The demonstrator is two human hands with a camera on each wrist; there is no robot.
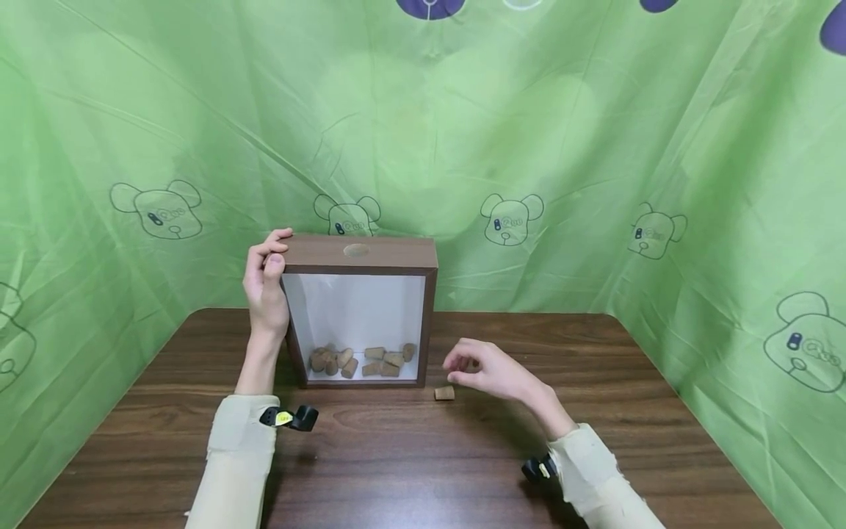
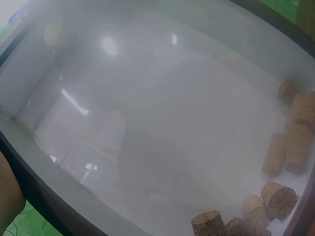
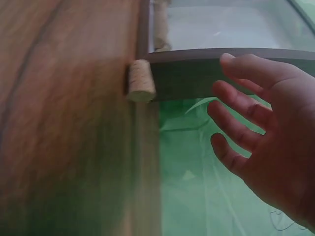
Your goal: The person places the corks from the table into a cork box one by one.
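A brown shadow box (image 1: 360, 253) with a clear front stands upright on the table, a round hole (image 1: 357, 250) in its top face. Several corks (image 1: 393, 359) lie along its bottom, and the left wrist view shows corks (image 2: 279, 199) through the pane. My left hand (image 1: 266, 283) grips the box's upper left corner, thumb at the front. One loose cork (image 1: 444, 394) lies on the table by the lower right corner of the box. Just above and right of that cork is my right hand (image 1: 492, 369), fingers loosely bent and holding nothing; the right wrist view shows the fingers apart from the cork (image 3: 141, 81).
The dark wood table (image 1: 396, 463) extends around the box. A green curtain (image 1: 423, 147) printed with bear outlines encloses the back and sides. Each forearm wears a pale sleeve (image 1: 241, 448) with a small black camera (image 1: 304, 418) at the wrist.
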